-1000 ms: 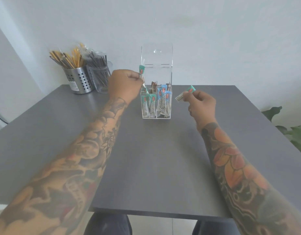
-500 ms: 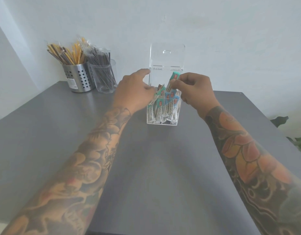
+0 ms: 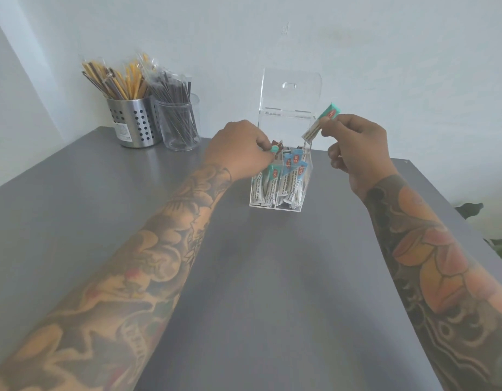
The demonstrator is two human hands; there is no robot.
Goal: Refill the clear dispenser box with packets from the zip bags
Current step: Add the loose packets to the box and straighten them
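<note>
Dispenser box [image 3: 278, 190]: mid-counter [image 3: 244, 277], lid up, front compartments well stocked.
Left hand [image 3: 238, 149]: fingers pinch packet at box's top.
Right hand [image 3: 357, 148]: pinches teal packet [image 3: 323, 122] above box.
Left: both still to drop in; zip bags unseen.

The right hand [image 3: 357, 148] pinches a teal-tipped packet [image 3: 321, 121] up and right of the clear dispenser box [image 3: 278, 187], whose lid stands open. The left hand [image 3: 238, 150] reaches over the box's left compartment, fingertips apparently pinching another teal packet end [image 3: 273, 149] above the standing packets.
</note>
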